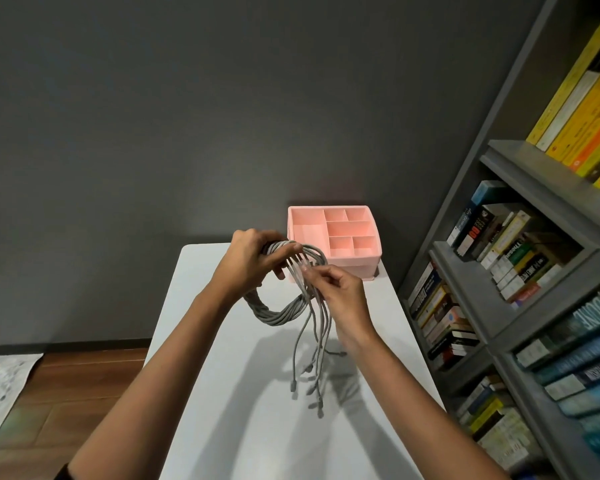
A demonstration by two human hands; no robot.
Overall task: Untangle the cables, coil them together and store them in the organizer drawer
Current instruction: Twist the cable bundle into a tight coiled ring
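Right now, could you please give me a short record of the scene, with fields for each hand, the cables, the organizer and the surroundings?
left hand: grips the top of the coiled grey cables
right hand: fingers pinch the loose strands beside the coil
cable ends: hang uncoiled toward the table
organizer: pink, at the table's far end, top compartments look empty
cables stored: none yet
right side: bookshelf filled with books
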